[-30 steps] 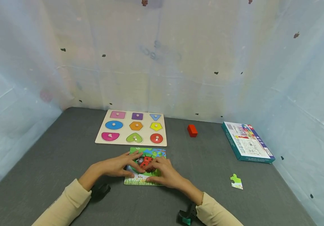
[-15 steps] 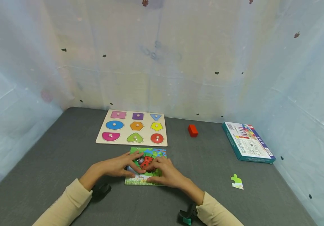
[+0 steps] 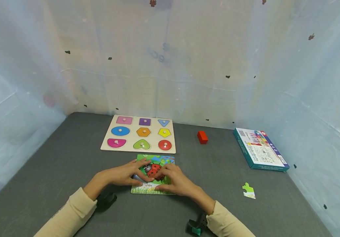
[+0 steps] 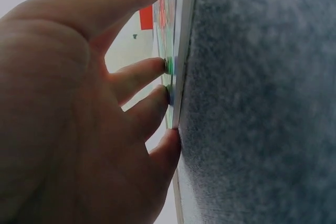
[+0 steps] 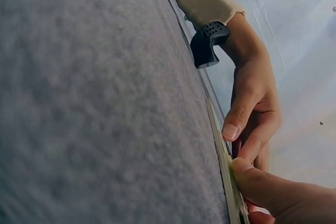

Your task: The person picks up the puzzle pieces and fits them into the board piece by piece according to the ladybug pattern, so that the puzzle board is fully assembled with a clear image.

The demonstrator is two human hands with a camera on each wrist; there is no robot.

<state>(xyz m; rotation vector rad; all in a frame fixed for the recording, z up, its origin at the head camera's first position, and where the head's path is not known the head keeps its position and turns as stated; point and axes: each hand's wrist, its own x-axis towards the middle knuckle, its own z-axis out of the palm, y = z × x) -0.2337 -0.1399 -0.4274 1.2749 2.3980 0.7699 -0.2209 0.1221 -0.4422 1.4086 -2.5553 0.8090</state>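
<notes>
A ladybug jigsaw puzzle [image 3: 143,190] lies on the grey table under both hands. The left hand [image 3: 121,173] rests on its left half with spread fingers; in the left wrist view its fingertips [image 4: 160,66] touch the puzzle face and the little finger lies at the edge. Over the lower right part bends the right hand [image 3: 177,181], its thumb and fingers bent down onto the puzzle. The right wrist view shows the right thumb [image 5: 257,182] at the puzzle surface, close to the left hand's fingers. I cannot tell whether the right fingers pinch a piece.
Behind the puzzle lies a wooden shape board [image 3: 131,133] with knobbed pieces. A red block [image 3: 202,137] and a teal-edged box [image 3: 260,148] are toward the back right. One loose green puzzle piece [image 3: 248,191] lies at the right. Plastic sheeting [image 3: 187,65] encloses the table.
Both hands stay almost still on the puzzle; the right thumb shifts very slightly. The loose piece and the other objects keep their places.
</notes>
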